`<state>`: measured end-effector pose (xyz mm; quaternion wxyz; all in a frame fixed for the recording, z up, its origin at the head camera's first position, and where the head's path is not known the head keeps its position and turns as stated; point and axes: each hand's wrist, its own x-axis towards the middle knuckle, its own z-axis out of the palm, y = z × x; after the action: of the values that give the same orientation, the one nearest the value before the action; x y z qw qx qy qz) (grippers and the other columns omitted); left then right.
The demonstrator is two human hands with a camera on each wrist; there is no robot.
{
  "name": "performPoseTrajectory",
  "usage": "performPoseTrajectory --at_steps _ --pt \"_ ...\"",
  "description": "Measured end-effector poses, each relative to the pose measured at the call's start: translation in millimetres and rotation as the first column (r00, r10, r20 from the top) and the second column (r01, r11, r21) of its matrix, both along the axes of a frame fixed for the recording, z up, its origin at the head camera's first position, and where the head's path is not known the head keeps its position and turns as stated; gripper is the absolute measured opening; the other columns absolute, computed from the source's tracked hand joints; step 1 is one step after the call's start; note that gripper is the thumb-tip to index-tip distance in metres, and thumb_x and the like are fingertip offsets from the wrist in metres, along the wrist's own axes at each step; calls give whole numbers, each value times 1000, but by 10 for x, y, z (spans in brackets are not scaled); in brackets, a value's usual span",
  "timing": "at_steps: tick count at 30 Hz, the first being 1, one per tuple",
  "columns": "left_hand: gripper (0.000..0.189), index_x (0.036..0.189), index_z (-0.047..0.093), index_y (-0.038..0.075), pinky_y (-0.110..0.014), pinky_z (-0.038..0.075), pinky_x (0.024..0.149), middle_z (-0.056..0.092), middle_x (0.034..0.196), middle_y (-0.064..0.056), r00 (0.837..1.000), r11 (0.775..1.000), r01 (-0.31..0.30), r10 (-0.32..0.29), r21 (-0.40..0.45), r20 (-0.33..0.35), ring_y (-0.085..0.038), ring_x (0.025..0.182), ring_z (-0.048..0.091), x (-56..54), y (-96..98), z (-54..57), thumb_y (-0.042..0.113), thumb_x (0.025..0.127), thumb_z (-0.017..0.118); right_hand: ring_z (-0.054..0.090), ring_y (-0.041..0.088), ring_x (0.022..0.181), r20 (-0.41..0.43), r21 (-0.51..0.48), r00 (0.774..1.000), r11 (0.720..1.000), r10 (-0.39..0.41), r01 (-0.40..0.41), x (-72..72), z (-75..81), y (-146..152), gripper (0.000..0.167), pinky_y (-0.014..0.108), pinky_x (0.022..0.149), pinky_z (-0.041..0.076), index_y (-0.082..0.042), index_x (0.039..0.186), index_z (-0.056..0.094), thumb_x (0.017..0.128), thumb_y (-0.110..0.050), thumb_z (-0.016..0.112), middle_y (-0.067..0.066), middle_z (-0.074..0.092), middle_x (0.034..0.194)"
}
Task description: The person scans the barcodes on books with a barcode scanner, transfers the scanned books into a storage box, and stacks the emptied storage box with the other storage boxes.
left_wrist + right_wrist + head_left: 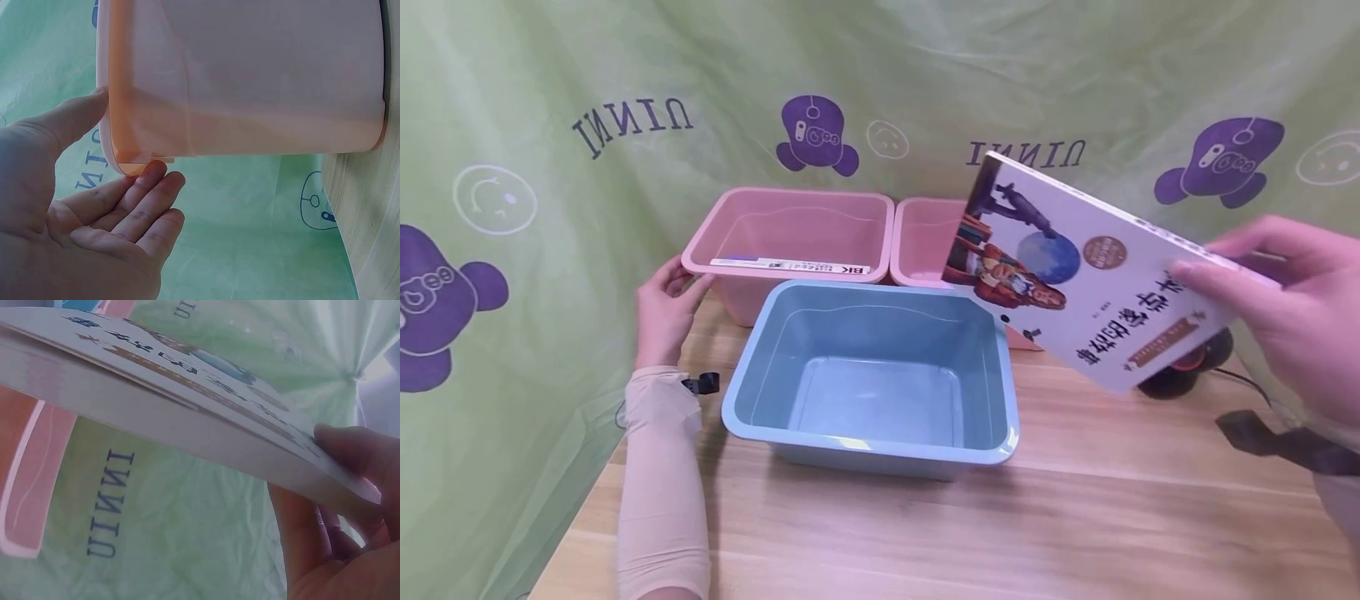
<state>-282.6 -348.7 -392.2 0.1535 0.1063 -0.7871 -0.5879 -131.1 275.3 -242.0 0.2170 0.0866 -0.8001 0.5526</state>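
My right hand (pixel 1292 292) holds a paperback book (pixel 1075 267) by one end, thumb on its cover and the other fingers beneath. The book hangs tilted in the air over the back right of the table, its white cover showing a blue globe and dark lettering. In the right wrist view its page edges (pixel 156 434) face the camera. At the far left, my left hand (pixel 666 304) grips the front left corner of a pink bin (pixel 730 296). In the left wrist view the thumb presses the rim (pixel 103 119), and the fingertips (pixel 172 181) lie against its corner.
A blue bin (pixel 880 454) with nothing in it stands in front of the pink one. Beside that is a second pink bin (pixel 925 242), partly behind the book. A dark object with a cable (pixel 1172 383) sits under the book. A green printed curtain (pixel 940 75) hangs behind the wooden table (pixel 1075 517).
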Motion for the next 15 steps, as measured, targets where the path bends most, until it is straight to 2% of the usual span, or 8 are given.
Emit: performPoseTrajectory --at_steps 3,4,7,9,15 --pt "76 170 49 16 -25 56 121 60 165 -13 1000 1000 0 0 2 -13 -21 153 58 -10 -5 -14 34 104 82 81 -2 78 45 187 997 981 -66 57 -126 129 -193 11 8 70 62 0 103 80 98 -5 87 -20 85 92" --pt "76 170 49 15 -25 56 121 60 165 -14 1000 1000 -1 1 -1 -18 -20 153 58 -11 -8 -16 34 104 82 81 -2 77 49 212 997 976 -65 53 -185 159 -255 13 7 69 61 -1 103 80 97 -9 89 -21 85 91" --pt "76 170 49 15 -25 56 122 61 164 -13 1000 1000 0 0 -7 -27 -19 152 58 -13 -15 -10 34 104 82 82 0 79 33 220 999 976 -5 -2 -401 216 -428 17 9 70 60 0 102 81 96 -13 91 -18 85 90" --pt "75 170 50 15 -24 56 122 61 163 -13 1000 1000 -1 0 -7 -30 -19 152 58 -7 -11 -2 34 104 82 82 1 83 28 223 999 974 44 -49 -555 241 -550 20 9 75 59 0 102 80 97 -16 90 -16 85 92" --pt "75 169 50 14 -29 54 126 61 164 -13 1000 1000 -1 1 1 -28 -21 154 57 4 13 1 34 105 82 83 8 83 15 233 984 957 177 -176 -1027 272 -1010 22 16 76 63 -3 98 78 98 -21 90 -11 85 91"
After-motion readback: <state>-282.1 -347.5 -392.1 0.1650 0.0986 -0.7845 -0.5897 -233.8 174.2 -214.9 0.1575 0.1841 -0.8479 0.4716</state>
